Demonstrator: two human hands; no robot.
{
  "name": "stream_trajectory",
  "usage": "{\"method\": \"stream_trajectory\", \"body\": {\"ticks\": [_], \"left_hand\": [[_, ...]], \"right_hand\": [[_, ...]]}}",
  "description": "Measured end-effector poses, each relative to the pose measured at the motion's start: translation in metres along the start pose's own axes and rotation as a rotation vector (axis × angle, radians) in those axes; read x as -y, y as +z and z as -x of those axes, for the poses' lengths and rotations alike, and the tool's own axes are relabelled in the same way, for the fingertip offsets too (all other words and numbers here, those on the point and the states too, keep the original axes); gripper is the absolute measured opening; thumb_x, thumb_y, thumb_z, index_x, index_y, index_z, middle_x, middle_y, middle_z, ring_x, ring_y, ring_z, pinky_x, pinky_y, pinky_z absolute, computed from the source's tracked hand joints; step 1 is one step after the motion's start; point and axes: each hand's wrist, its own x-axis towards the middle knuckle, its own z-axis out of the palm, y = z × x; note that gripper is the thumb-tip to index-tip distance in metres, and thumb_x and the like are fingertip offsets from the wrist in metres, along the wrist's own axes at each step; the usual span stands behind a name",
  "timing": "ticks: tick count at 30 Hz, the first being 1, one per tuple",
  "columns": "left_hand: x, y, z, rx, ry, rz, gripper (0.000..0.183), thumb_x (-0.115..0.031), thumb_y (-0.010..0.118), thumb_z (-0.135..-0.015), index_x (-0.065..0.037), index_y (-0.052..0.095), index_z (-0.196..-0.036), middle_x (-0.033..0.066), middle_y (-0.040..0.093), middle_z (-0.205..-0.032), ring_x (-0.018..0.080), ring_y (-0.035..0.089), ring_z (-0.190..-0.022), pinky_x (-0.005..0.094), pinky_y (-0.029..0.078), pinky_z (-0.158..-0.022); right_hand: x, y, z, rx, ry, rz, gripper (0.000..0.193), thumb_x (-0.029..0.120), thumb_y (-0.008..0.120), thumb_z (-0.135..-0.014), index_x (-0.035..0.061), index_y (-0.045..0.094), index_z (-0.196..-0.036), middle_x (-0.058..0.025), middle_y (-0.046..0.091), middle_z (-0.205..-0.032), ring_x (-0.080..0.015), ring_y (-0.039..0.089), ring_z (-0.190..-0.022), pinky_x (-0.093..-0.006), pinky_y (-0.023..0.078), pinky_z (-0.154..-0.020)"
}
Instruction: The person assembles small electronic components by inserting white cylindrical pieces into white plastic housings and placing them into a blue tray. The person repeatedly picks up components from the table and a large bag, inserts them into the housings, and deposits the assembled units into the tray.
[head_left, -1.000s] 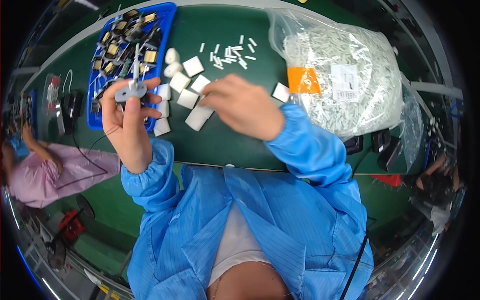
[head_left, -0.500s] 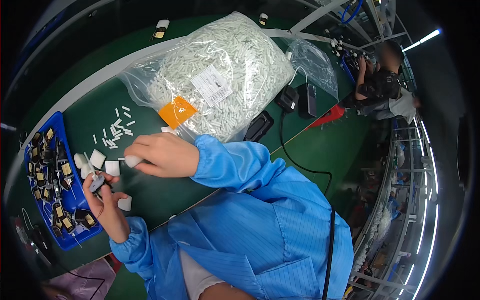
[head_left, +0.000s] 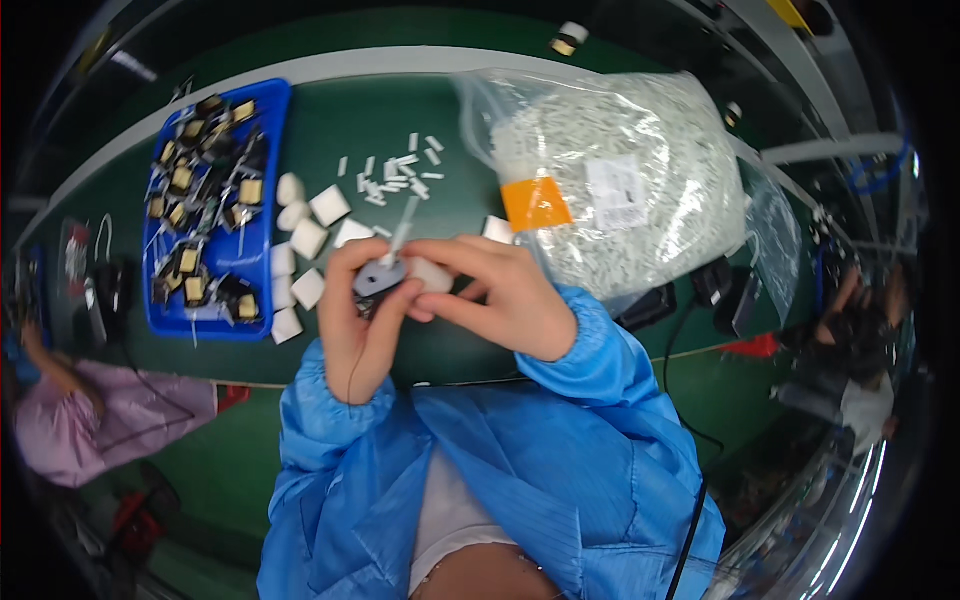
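My left hand is closed around a small grey-topped part with a pale upright stem. A thin dark wire runs down from it over the palm. Close against its right side, my right hand pinches a white rounded piece. The two hands meet, and whether the piece touches the part is hard to tell. Beside the left hand lie several white blocks. Small white tubes are scattered on the green table beyond the hands.
At the left stands a blue tray of black parts with tan blocks. A big clear bag of white tubes fills the right, with black devices beside it. Other people sit at both sides.
My view has turned, so the tray and bag appear farther right. My right hand has brought the white piece up against the grey-topped part in my left hand.
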Motion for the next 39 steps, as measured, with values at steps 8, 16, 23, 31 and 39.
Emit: {"method": "stream_trajectory", "body": {"ticks": [8, 16, 23, 31, 39], "left_hand": [[-0.001, -0.010, -0.004, 0.014, 0.010, -0.060, 0.031, -0.001, 0.058, -0.081, -0.005, 0.048, -0.110, 0.0042, 0.055, -0.088, 0.0085, 0.054, -0.067, 0.0185, 0.042, -0.052], [0.008, -0.004, 0.004, 0.102, -0.125, 0.275, 0.024, -0.011, 0.046, -0.090, -0.005, 0.039, -0.112, 0.0116, 0.056, -0.091, 0.0089, 0.050, -0.065, 0.0170, 0.038, -0.049], [0.003, -0.009, 0.009, 0.153, -0.003, 0.062, 0.029, -0.005, 0.054, -0.085, 0.000, 0.042, -0.111, 0.0125, 0.057, -0.098, 0.0114, 0.056, -0.075, 0.0202, 0.043, -0.056], [0.008, 0.011, 0.006, 0.218, -0.042, -0.138, 0.059, 0.001, 0.057, -0.079, 0.000, 0.028, -0.130, 0.0150, 0.055, -0.109, 0.0207, 0.053, -0.102, 0.0304, 0.040, -0.089], [0.037, 0.014, -0.002, 0.399, 0.142, -0.019, 0.041, -0.022, 0.045, -0.090, 0.001, 0.040, -0.123, 0.0117, 0.055, -0.107, 0.0105, 0.051, -0.074, 0.0190, 0.035, -0.057]], "right_hand": [[-0.010, -0.006, 0.004, -0.211, 0.033, -0.315, 0.034, -0.006, 0.064, -0.073, 0.0022, 0.061, -0.105, -0.0086, 0.050, -0.110, -0.0162, 0.056, -0.095, -0.0230, 0.054, -0.070], [-0.011, -0.006, 0.009, -0.248, 0.138, -0.606, 0.033, -0.007, 0.067, -0.070, -0.0051, 0.060, -0.102, -0.0087, 0.052, -0.103, -0.0129, 0.057, -0.089, -0.0191, 0.052, -0.068], [-0.022, -0.002, 0.015, -0.282, -0.014, -0.522, 0.021, -0.007, 0.068, -0.070, -0.0048, 0.065, -0.091, -0.0090, 0.059, -0.089, -0.0133, 0.060, -0.078, -0.0217, 0.049, -0.065], [-0.015, -0.023, 0.034, -0.241, -0.149, -0.312, 0.029, 0.002, 0.072, -0.070, -0.0016, 0.064, -0.098, -0.0113, 0.059, -0.095, -0.0149, 0.062, -0.078, -0.0237, 0.053, -0.065], [0.002, -0.028, 0.087, -0.540, -0.101, 0.169, 0.024, 0.018, 0.062, -0.080, 0.0059, 0.060, -0.101, -0.0047, 0.058, -0.069, -0.0145, 0.055, -0.054, -0.0274, 0.041, -0.047]]}}
